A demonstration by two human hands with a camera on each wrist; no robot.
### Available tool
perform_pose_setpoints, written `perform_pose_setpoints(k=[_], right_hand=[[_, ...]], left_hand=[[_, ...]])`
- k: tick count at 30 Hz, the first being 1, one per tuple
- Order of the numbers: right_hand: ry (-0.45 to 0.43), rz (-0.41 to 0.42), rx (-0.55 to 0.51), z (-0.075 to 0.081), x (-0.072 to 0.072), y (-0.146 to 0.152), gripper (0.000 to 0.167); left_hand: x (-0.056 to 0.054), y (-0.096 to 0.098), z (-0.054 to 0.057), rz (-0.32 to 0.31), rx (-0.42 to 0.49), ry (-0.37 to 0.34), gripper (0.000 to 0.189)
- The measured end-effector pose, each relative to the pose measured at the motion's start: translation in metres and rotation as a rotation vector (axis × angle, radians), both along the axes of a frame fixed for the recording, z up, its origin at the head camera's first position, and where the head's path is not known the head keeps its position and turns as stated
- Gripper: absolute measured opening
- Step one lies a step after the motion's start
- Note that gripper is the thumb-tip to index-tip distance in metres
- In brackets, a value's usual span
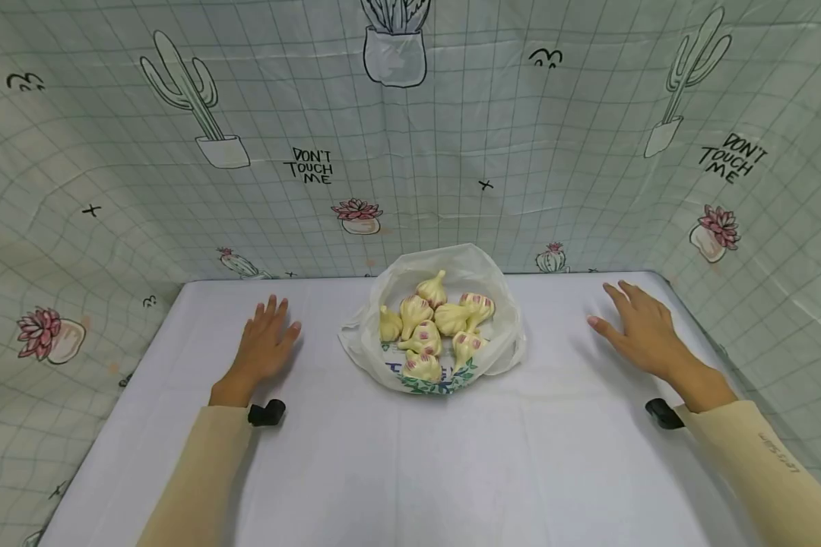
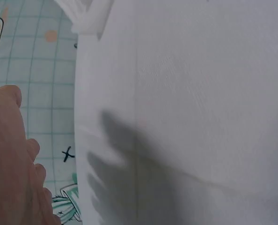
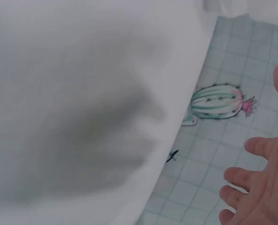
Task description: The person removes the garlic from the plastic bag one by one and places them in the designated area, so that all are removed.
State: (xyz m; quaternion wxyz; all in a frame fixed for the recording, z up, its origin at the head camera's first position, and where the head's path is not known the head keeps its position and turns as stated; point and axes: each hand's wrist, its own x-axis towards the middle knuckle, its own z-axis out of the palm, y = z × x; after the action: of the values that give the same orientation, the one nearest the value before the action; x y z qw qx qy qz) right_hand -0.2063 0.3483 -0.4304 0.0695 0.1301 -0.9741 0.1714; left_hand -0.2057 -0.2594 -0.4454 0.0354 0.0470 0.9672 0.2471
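Several garlic bulbs (image 1: 422, 337), pale yellow with purplish patches on some, lie heaped in an open white plastic bag (image 1: 502, 334), which sits at the middle of the table's far edge, its mouth turned up and its rim folded outward. Green leaf print and some blue lettering show on the bag's near side. The left hand (image 1: 263, 346) is held over the table (image 1: 397, 471) toward its far left corner, well apart from the bag, fingers straight and thumb spread away, holding nothing. The right hand (image 1: 639, 327) is near the far right corner, also well apart from the bag, its fingers extended and parted, and likewise free of any object. Both wrist views show a hand's shadow on the white tabletop. Beyond the far edge hangs a grid-patterned cloth (image 1: 438, 137) printed with potted cacti and "DON'T TOUCH ME".
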Motion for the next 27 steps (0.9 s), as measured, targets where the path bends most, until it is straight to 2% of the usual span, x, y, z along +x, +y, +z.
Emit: perform_pose_setpoints(k=[7,13,20,27], right_hand=[[0.037,0.039,0.007,0.012,0.004,-0.022,0.075],[0.064,0.070,0.011,0.026,0.013,-0.045,0.074],[0.105,0.133,0.042,0.037,0.022,-0.073,0.073],[0.110,0.183,0.058,0.041,0.025,-0.096,0.072]], left_hand=[[0.001,0.014,0.005,-0.007,0.049,0.037,0.068],[0.001,0.030,0.014,-0.044,0.118,0.077,0.066],[0.004,0.050,0.028,-0.080,0.217,0.055,0.065],[0.007,0.067,0.038,-0.112,0.321,0.027,0.064]])
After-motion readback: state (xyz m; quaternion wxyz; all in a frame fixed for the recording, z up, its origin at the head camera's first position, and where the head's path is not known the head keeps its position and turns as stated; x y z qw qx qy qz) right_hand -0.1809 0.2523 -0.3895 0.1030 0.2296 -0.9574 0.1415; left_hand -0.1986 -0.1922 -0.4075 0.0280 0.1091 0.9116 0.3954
